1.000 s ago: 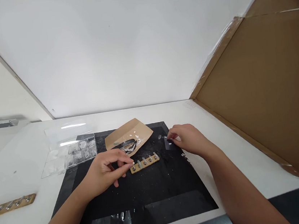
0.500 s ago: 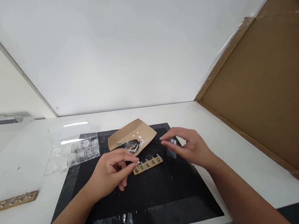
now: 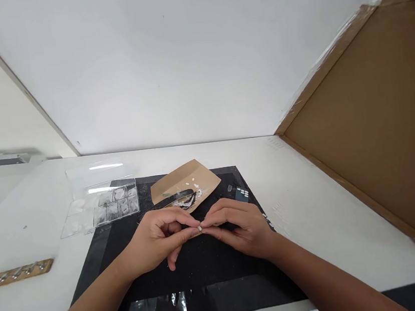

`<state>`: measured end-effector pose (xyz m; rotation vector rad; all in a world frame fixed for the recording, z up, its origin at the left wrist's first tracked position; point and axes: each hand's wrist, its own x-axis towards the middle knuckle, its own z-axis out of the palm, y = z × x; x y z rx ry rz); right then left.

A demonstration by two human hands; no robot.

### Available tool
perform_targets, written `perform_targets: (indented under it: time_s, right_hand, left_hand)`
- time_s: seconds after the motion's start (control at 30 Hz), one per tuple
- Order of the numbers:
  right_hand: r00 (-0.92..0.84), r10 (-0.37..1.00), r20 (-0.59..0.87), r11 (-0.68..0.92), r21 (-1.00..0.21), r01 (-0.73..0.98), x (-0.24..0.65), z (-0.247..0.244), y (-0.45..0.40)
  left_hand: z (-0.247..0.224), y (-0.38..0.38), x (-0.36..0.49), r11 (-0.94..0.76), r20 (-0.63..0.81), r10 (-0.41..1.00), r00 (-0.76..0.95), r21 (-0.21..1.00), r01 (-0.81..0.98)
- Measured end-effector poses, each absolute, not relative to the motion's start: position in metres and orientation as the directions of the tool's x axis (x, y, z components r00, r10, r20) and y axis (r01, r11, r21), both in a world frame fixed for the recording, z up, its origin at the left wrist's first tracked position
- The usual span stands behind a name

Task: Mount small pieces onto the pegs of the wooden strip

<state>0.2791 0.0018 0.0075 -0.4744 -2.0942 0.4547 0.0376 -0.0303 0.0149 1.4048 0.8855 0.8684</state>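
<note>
In the middle of the black mat [image 3: 195,298] my two hands meet fingertip to fingertip. My left hand [image 3: 160,234] pinches a small whitish piece [image 3: 200,228], which looks like a false nail tip. Thumb and fingers of my right hand [image 3: 240,224] are closed at the piece's other side, covering part of it. Behind and below the fingers is a wooden strip [image 3: 196,235], mostly hidden by the hands. Beyond my right hand lie a dark card [image 3: 241,194] with several white oval pieces and a loose clear tip [image 3: 229,188].
A brown paper tray [image 3: 175,183] holds a dark file-like tool [image 3: 175,198] and white scraps. To the left stand an opened clear compartment box [image 3: 115,207] with pale pieces and another wooden strip with metal clips [image 3: 21,272]. A cardboard panel [image 3: 371,130] borders the right side.
My right hand has moved left and down from beside the dark card to meet my left hand at the small piece. The hands now cover most of the near wooden strip.
</note>
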Motion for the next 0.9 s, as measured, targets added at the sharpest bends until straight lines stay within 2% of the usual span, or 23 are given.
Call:
perform_targets:
  time_s: [0.23,0.43,0.57,0.7,0.8,0.9]
  right_hand:
    - [-0.554,0.420,0.719,0.902,-0.397,0.169,0.282,0.004,0.003]
    - [-0.615,0.371,0.696,0.927,-0.318,0.199,0.281,0.003,0.003]
    - [-0.634,0.426,0.645,0.900,-0.375,0.222,0.281,0.002,0.005]
    - [-0.662,0.506,0.553,0.853,-0.434,0.290,0.282,-0.004,0.010]
    - [-0.685,0.565,0.459,0.809,-0.469,0.353,0.280,-0.007,0.011]
    - [-0.695,0.582,0.423,0.797,-0.468,0.383,0.276,-0.007,0.009]
  left_hand:
    - [0.009,-0.029,0.038,0.024,-0.035,0.905,0.423,0.999,0.033]
    - [0.012,-0.027,0.037,0.060,-0.107,0.911,0.398,0.990,0.129]
    - [0.022,-0.025,0.024,0.033,-0.184,0.889,0.420,0.939,0.342]
    - [0.026,-0.024,0.012,-0.116,-0.115,0.914,0.389,0.844,0.524]
    - [0.021,-0.023,0.012,-0.209,-0.071,0.900,0.430,0.795,0.570]
    - [0.016,-0.023,0.016,-0.233,-0.040,0.902,0.429,0.793,0.563]
